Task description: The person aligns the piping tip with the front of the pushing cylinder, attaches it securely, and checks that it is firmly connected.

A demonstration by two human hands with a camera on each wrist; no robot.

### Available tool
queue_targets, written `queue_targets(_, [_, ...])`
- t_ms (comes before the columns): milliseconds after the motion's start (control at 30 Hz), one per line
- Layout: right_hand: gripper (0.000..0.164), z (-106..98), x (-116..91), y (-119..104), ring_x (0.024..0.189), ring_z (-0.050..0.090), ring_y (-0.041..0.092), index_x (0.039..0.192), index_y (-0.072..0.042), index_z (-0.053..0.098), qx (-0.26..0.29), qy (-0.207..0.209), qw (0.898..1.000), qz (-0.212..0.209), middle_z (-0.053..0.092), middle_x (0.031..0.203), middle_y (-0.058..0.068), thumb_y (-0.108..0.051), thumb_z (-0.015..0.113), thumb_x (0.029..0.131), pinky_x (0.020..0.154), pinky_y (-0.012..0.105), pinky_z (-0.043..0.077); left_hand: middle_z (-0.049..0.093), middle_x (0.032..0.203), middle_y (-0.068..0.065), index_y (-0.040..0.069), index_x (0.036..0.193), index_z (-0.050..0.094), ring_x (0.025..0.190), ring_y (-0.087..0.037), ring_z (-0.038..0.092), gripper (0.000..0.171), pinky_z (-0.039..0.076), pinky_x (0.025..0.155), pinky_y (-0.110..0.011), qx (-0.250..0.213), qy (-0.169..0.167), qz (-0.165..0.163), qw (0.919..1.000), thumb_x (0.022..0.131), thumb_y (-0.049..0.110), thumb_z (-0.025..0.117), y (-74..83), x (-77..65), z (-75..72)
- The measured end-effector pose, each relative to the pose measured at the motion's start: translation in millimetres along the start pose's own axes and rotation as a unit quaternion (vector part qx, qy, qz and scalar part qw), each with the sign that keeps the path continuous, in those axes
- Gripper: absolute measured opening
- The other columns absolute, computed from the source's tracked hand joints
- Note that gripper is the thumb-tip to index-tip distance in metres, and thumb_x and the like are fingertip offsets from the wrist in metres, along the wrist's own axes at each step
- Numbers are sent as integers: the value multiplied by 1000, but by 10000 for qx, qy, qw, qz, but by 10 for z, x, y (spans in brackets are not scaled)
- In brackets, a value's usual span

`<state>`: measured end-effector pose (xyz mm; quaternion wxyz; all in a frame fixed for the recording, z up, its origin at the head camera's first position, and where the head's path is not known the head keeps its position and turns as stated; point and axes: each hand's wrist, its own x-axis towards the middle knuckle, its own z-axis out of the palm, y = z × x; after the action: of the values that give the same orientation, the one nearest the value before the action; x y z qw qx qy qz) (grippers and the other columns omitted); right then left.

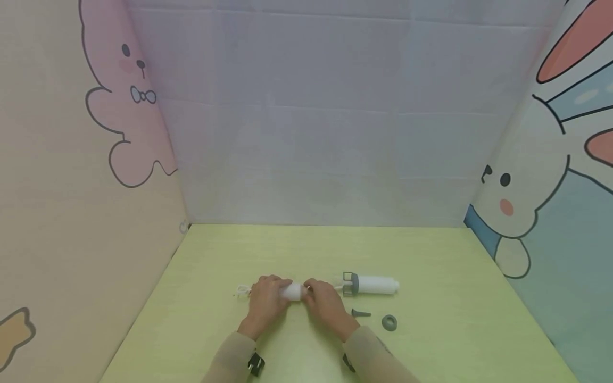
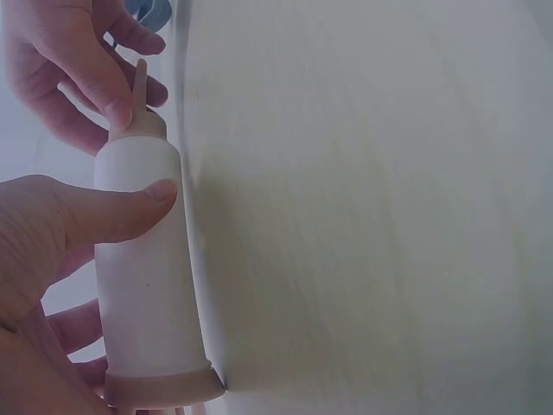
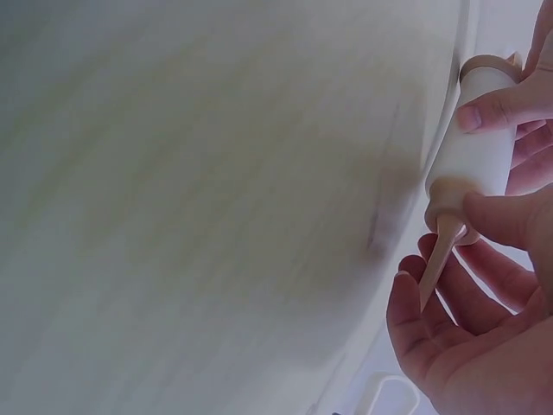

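Note:
A white tube (image 1: 292, 292) with tan end pieces lies across the middle, over the front of the table. My left hand (image 1: 269, 299) grips its body, the thumb (image 2: 138, 212) laid along the near side in the left wrist view. At the other end, my right hand (image 1: 325, 306) pinches the tan cap (image 2: 143, 127) between thumb and fingers. From that cap sticks out a thin tan stem (image 3: 438, 259), with right-hand fingers around it. A wider tan rim (image 2: 164, 387) rings the opposite end. A pale loop-shaped part (image 1: 243, 290) shows beyond the left hand.
To the right lies a second white tube (image 1: 375, 285) with a grey collar and open grey frame. Nearer me are a small grey bolt-like piece (image 1: 361, 313) and a grey ring (image 1: 390, 322). Cloth walls (image 1: 325, 133) stand behind and beside the yellow-green table (image 1: 431, 351).

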<state>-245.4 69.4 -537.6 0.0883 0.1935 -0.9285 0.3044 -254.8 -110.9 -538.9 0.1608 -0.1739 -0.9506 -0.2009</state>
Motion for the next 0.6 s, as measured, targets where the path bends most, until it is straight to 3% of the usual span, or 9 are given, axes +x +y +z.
queue_targets(433, [19,-12,3,31,83,64,26,103,-1,65,158,-44,9999,22,68,90,10,-7,69,85,72,39,51,68,94,-6,14,100,76,88,-32,58,39,44,68,-48,-37,-60,-8,10000,63,17,87,15,25,23])
queue_targets(600, [24,-4,-4,62,84,64,30,104,5,64,164,198,9987,-430,67,93,15,-6,68,83,73,41,51,69,96,-7,14,104,75,90,-34,58,44,45,72,-51,-52,36,100,9999,62,18,87,5,30,32])
